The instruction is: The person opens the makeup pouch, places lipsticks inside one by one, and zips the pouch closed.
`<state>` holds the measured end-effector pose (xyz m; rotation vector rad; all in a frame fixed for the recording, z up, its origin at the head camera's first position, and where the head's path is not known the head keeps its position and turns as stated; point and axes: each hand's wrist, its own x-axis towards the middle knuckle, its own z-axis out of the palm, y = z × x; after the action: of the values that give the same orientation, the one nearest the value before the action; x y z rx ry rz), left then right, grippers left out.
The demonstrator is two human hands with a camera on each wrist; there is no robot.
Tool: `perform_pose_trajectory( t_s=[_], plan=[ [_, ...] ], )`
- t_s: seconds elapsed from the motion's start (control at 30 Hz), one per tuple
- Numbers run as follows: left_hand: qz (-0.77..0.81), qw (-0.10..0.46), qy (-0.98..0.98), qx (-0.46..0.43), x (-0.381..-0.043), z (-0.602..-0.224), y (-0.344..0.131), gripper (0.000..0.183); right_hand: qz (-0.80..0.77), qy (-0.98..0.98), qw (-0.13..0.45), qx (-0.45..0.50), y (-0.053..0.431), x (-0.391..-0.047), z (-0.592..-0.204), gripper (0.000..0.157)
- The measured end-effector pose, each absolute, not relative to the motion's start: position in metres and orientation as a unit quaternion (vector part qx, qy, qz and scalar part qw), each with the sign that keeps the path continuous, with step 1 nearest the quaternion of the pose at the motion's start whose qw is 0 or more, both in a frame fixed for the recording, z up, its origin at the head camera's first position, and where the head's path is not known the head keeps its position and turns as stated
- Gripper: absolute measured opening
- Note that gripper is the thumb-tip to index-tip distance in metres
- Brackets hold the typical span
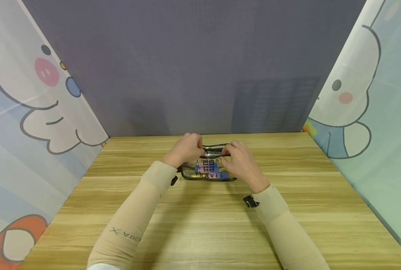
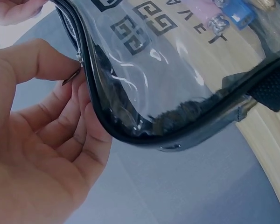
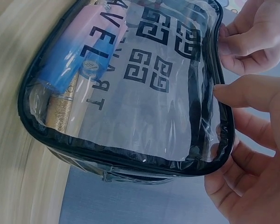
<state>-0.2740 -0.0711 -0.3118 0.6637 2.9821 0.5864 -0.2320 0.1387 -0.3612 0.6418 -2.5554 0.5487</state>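
A clear toiletry bag [image 1: 188, 172] with black piping and "TRAVEL" lettering stands on the table, held by both hands at its top edge. My left hand [image 1: 186, 149] is at the bag's upper left. In the left wrist view its thumb and finger pinch a small dark zipper pull [image 2: 71, 77] beside the black edge. At the upper right, my right hand [image 1: 241, 161] grips the bag's top rim between thumb and fingers. Through the plastic show pink-and-blue tubes [image 3: 70, 51] and a gold glittery tube [image 3: 59, 112], lying low in the bag.
The wood-grain table [image 1: 200, 225] stretches around the bag. A grey panel [image 1: 193, 67] rises along its far edge. Cartoon-printed curtains [image 1: 11, 123] hang at the left and right sides. A black strap tab [image 2: 270, 88] sticks out from the bag's side.
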Motion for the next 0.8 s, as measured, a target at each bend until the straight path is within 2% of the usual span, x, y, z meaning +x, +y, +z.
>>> perform_pose_trajectory(
  t_s=[0.33, 0.8],
  plan=[
    [0.198, 0.015, 0.959, 0.201, -0.2733, -0.3120, -0.0763, 0.010, 0.199, -0.928, 0.216, 0.231, 0.1388, -0.2319, -0.3610, 0.013],
    [0.210, 0.006, 0.959, 0.190, -0.2717, -0.3125, -0.0797, 0.022, 0.200, -0.928, 0.215, 0.229, 0.1391, -0.2322, -0.3611, 0.013]
  ],
)
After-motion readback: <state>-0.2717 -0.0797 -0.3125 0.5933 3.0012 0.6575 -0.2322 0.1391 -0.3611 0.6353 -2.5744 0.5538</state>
